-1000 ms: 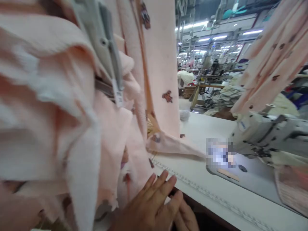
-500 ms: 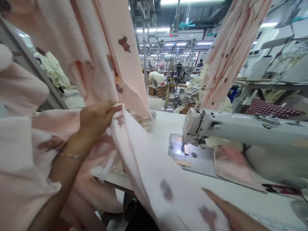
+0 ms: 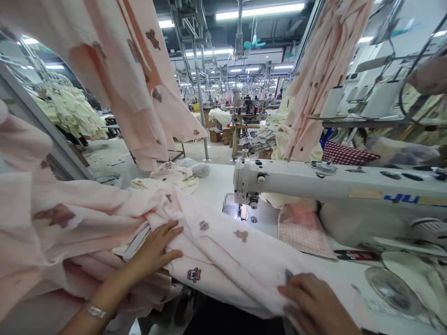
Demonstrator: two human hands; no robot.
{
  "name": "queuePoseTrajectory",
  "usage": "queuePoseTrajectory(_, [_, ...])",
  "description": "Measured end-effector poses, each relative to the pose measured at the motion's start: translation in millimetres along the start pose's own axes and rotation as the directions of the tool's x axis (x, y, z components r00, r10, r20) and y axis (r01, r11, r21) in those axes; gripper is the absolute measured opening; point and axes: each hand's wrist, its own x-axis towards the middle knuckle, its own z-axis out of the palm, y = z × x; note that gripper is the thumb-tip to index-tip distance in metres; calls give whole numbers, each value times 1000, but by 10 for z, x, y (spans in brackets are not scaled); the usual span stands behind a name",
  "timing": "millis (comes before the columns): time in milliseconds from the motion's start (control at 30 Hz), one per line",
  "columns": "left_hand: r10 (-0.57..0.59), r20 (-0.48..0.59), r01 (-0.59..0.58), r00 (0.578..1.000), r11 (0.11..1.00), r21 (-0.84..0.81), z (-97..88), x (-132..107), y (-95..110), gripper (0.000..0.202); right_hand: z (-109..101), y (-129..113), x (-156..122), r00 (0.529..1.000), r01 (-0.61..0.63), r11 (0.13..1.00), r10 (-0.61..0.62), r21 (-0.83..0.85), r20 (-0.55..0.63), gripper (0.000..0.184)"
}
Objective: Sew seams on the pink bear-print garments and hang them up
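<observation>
A pale pink, plush-looking fabric piece [image 3: 223, 246] printed with small bear figures lies across the front of the white sewing table [image 3: 218, 186]. My left hand [image 3: 157, 249] rests flat on its left part, fingers apart, a bracelet on the wrist. At the fabric's right end my right hand [image 3: 314, 298] is closed on the cloth, somewhat blurred. Behind the fabric stands a white sewing machine [image 3: 296, 179], its lit needle area just beyond the cloth. More pink fabric [image 3: 77, 223] is bunched at the left and hangs past the table edge.
Pink printed cloths [image 3: 146, 93] hang at the upper left, and another hanging bundle [image 3: 324, 70] is behind the machine. Right of the needle lie a pink checked cloth [image 3: 303, 228] and red-handled snips [image 3: 356, 255]. Thread cones [image 3: 382, 100] stand on a rack at the right.
My left hand has let go of the lifted fabric edge and come down flat on it. The cloth now lies spread on the table. My right hand has closed on its right end.
</observation>
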Motion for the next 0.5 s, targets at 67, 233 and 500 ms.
queuePoseTrajectory(67, [31, -7, -31, 999, 999, -23, 98, -65, -121, 58, -135, 219, 118, 988, -100, 993, 93, -56, -120, 19])
queuePoseTrajectory(233, [125, -48, -127, 991, 990, -53, 83, -10, -185, 57, -430, 275, 276, 889, -203, 955, 86, -217, -450, 22])
queuePoseTrajectory(500, [276, 57, -259, 960, 944, -203, -86, 246, -107, 19, -4, -50, 478, 971, -204, 979, 201, 5, 126, 17])
